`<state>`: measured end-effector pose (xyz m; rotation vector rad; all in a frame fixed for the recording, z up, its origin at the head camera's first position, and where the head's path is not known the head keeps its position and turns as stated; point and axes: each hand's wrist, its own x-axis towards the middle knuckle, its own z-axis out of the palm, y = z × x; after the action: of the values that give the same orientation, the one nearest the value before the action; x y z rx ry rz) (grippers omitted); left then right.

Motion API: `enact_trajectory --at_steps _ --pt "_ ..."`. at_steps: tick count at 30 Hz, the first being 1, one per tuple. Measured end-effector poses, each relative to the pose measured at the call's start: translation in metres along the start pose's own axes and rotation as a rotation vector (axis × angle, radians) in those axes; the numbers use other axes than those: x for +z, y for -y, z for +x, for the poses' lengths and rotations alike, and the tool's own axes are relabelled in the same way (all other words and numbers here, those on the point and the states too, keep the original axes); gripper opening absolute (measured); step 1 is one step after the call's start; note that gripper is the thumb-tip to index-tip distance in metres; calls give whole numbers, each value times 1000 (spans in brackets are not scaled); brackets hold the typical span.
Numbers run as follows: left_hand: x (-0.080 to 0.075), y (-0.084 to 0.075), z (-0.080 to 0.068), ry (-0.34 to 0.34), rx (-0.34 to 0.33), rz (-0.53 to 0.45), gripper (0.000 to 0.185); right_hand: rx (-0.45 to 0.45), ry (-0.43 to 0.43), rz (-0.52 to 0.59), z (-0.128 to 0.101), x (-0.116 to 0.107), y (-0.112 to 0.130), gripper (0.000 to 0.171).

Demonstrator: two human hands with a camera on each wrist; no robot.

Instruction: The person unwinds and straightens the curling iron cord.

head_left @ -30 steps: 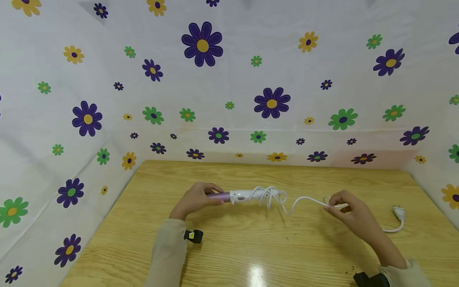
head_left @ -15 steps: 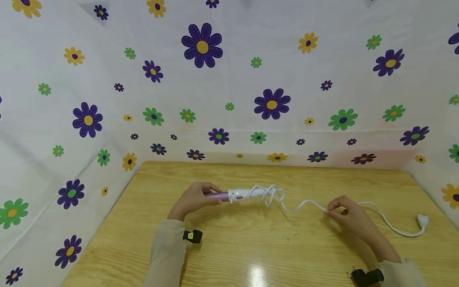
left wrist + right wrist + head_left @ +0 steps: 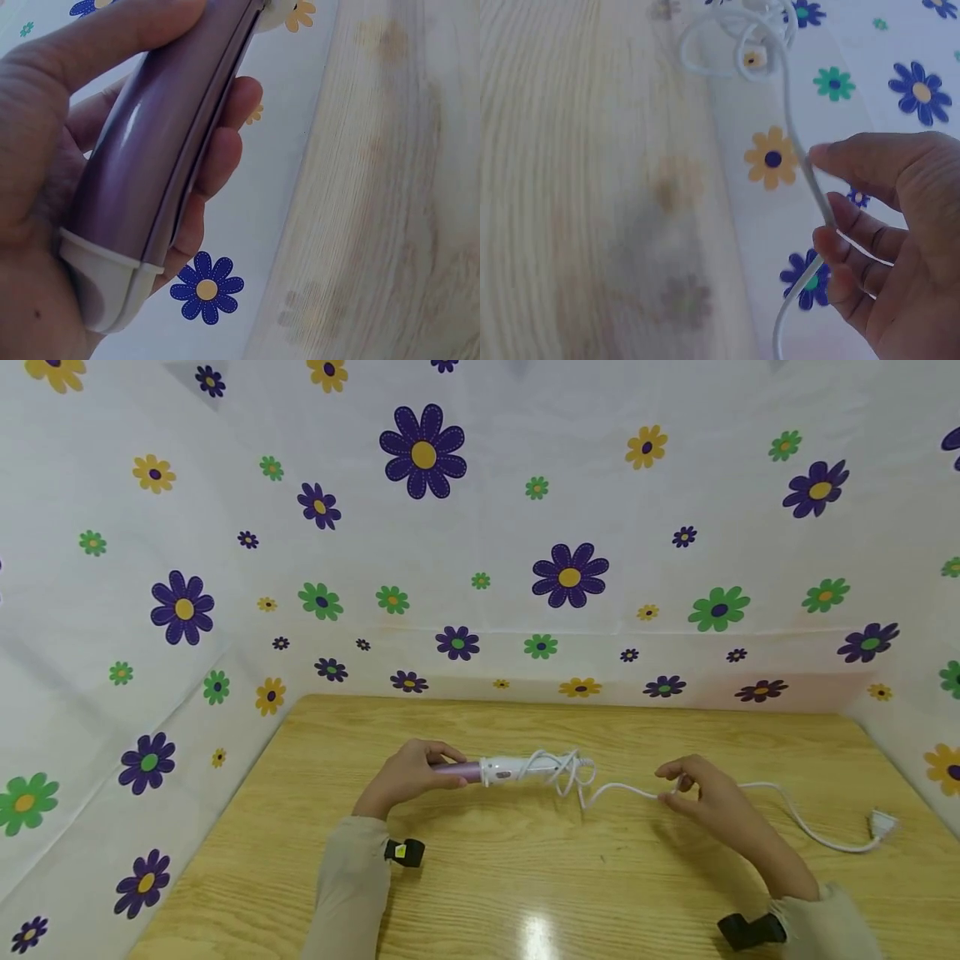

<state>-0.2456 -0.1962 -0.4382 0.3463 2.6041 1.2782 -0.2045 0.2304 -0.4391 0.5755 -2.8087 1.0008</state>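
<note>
- one curling iron (image 3: pixel 480 770), purple barrel and white handle, held level just above the wooden table (image 3: pixel 480 877), mid-table.
- left hand (image 3: pixel 405 777) wraps its fingers around the barrel end; grip firm.
- white cord (image 3: pixel 622 789) tangles in loops at the handle, then runs to the plug (image 3: pixel 879 823) lying on the table at far right.
- right hand (image 3: pixel 693 789) pinches the cord between thumb and fingers.
- judgement: keep the barrel steady and the cord lightly taut, so the loops do not knot.

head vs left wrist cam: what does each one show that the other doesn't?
Head only: the right hand pinching the white cord, the cord's tangle by the white handle end, the plug lying on the wooden table. Left wrist only: the close seam along the purple barrel and its white tip. Both: the left hand gripping that barrel.
</note>
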Motion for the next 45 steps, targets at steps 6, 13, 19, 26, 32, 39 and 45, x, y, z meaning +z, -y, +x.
enact_trajectory --at_steps 6,13,19,26,32,39,45 --pt "0 -2 2 5 -1 12 40 -4 64 48 4 2 18 21" --pt "1 1 3 -5 -16 17 36 -40 113 84 14 17 29 18" --pt "2 3 1 4 -23 -1 36 -140 122 -127 19 35 38 25" --pt "-2 3 -1 0 -4 -8 38 -162 83 -258 16 42 37 18" --pt "-2 2 -2 13 -5 -20 39 -90 17 -369 13 40 28 10" --pt "0 0 -1 50 14 -32 39 -16 -52 -396 19 39 20 12" --pt "-1 0 -2 43 9 -25 37 25 -118 -308 24 37 21 14"
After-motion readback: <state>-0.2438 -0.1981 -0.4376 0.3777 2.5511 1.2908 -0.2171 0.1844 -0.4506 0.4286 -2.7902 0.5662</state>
